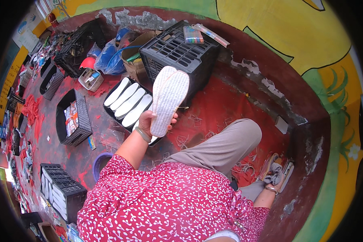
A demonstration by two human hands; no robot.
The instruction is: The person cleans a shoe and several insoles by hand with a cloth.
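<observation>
My left hand is closed around a pair of pale, quilted-looking insoles, raised upright in front of me with the thumb on the near face. Just beyond that hand lies a black crate with several white insoles in a row, partly covered by my hand and forearm. Far to the right and low, my right hand reaches down beside a fuzzy grey bundle and some flat, pale-edged pieces. Its fingers are hidden there, so I cannot tell whether they grip anything.
An upturned black crate carries a box of coloured pens. Left of it stand plastic bags and a small white basket. A woven basket and another crate of insoles sit leftward. Loose strings litter the red floor.
</observation>
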